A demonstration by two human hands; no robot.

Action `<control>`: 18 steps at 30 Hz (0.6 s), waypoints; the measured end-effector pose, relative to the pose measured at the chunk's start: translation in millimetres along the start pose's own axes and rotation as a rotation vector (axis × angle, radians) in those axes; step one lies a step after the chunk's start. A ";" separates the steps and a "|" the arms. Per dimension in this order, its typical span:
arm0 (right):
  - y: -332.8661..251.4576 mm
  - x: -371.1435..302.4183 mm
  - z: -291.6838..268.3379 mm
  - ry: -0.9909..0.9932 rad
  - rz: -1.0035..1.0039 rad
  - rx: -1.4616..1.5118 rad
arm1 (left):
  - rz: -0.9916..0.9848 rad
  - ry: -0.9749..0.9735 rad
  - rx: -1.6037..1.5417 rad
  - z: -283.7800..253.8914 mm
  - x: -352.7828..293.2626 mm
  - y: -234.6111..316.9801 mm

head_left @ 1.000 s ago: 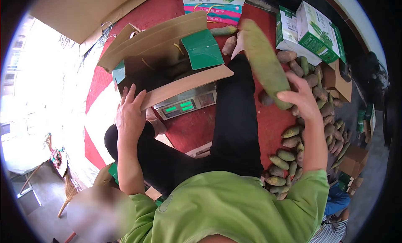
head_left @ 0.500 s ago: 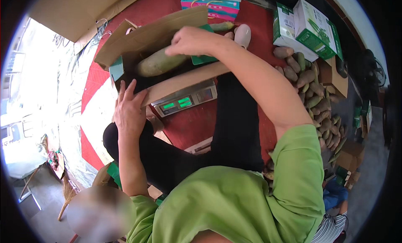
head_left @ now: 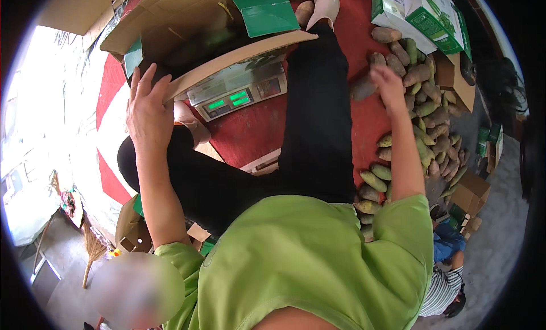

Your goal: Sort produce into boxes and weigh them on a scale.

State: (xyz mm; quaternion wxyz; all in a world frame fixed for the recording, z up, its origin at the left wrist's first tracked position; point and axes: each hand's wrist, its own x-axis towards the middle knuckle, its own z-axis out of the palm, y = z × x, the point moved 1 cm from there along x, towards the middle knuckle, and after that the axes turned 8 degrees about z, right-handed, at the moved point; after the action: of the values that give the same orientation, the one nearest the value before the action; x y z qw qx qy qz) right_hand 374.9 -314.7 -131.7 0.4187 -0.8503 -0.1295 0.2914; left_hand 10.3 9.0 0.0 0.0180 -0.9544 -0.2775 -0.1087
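Currently, in the head view, reaching with the right hand at right of centre, above the red floor and just beside a grey-brown vegetable, left of the vegetable heap. Showing these fingers curled and blurred; cannot tell whether closed on the vegetable or merely near. Steadying the open carton at upper left, apparently resting over the scale, with the left hand: fingers spread across the near left corner, gripping no vegetable. Judged to be at the picking-up step; judged to require next a firm wrap around the vegetable's middle and a clear lift. Entering with the right forearm from lower right, nearly upright; with the left forearm from lower left, likewise steep.
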 end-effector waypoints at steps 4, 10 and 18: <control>200.6 -43.8 -5.2 -0.044 -0.098 -0.485 | -0.005 0.019 0.013 3.6 1.4 0.2; 319.3 -169.9 60.1 -0.490 0.126 -1.509 | -0.017 0.070 0.046 4.3 -2.5 -3.9; 332.4 -235.2 75.3 -0.472 0.245 -1.223 | 0.075 0.139 0.056 8.3 -1.8 -7.5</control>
State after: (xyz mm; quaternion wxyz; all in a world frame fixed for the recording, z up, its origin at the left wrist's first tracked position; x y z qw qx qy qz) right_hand 134.2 -580.6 -338.5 -0.2149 -0.8566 -0.2620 0.3891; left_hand 6.4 15.1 -8.7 0.0679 -0.9533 -0.2428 -0.1663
